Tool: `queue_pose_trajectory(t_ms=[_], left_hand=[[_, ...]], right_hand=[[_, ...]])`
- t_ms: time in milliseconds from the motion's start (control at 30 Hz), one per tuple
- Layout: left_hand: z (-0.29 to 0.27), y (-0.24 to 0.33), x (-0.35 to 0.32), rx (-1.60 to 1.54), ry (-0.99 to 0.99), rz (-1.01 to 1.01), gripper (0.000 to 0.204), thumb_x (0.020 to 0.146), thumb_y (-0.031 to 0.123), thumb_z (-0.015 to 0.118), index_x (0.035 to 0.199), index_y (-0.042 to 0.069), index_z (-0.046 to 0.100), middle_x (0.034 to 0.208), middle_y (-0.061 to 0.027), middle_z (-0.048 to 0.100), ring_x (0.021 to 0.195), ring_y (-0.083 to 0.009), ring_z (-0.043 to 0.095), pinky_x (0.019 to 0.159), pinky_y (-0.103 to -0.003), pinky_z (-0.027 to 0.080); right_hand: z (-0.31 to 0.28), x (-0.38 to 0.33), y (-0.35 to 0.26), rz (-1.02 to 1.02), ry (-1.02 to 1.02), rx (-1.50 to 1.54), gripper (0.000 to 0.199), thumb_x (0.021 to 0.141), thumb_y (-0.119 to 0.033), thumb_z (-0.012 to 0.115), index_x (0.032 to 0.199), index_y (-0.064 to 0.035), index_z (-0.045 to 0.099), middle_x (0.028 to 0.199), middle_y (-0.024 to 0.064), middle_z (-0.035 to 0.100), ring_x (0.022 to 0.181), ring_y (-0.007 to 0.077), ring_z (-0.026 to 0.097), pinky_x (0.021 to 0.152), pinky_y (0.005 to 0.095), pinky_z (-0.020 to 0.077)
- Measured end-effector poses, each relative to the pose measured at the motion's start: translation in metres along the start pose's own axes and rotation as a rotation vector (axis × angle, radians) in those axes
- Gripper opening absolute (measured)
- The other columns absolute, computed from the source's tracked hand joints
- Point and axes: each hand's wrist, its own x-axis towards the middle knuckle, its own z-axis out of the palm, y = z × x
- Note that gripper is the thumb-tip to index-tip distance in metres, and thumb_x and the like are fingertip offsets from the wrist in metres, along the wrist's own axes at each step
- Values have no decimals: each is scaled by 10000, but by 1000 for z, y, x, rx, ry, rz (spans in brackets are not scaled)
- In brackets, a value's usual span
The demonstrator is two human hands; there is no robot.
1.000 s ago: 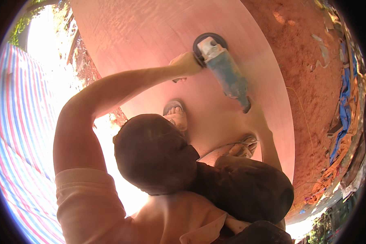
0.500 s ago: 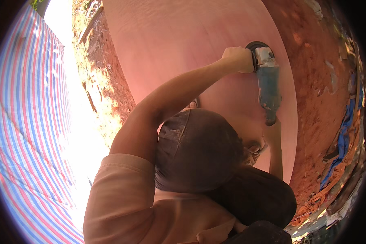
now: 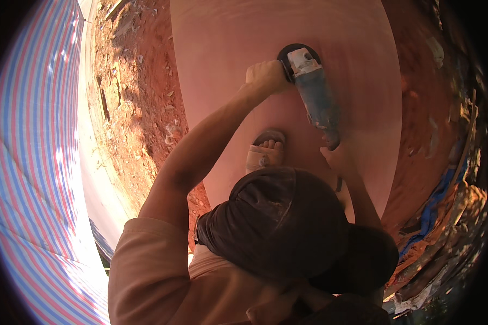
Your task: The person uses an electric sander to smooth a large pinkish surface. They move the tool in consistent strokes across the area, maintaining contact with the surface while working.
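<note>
Both my hands hold an angle grinder (image 3: 315, 96) with a blue-green body, a pale metal head and a dark round disc (image 3: 291, 53). My left hand (image 3: 268, 77) is closed at the side of the grinder's head; the grip under its fingers is hidden. Around the rear end of the body, my right hand (image 3: 337, 158) is wrapped, nearer to me. The disc rests on or just above a large smooth reddish-pink slab (image 3: 222, 70); its underside is hidden.
My sandalled foot (image 3: 267, 151) stands on the slab, just beyond my dark-clothed knee (image 3: 276, 216). Red earth (image 3: 141, 81) borders the slab. A striped sheet (image 3: 32, 162) hangs at left; blue material (image 3: 431, 211) and debris lie at right.
The grinder and both hands have moved left across the slab. The tool's head now leans more to the left. More of my sandalled foot shows as the view shifted.
</note>
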Motion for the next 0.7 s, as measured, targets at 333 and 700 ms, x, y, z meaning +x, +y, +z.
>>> queue_pose_trajectory(t_ms=[333, 700], left_hand=[[2, -86, -55, -113, 98, -248, 352, 913, 448, 731, 1074, 148, 821, 1056, -165, 807, 1049, -379, 764, 878, -496, 587], [-19, 146, 64, 140, -28, 370, 267, 884, 305, 691, 1011, 112, 824, 981, -103, 812, 932, -301, 793, 777, -420, 598]], right_hand=[[42, -4, -59, -116, -88, -183, 421, 883, -209, 791, 1254, -36, 691, 1147, 253, 756, 1088, 473, 717, 918, 544, 568], [-58, -9, 24, 204, 167, 457, 287, 905, -64, 748, 1178, -3, 686, 708, 40, 632, 600, 170, 654, 573, 352, 525]])
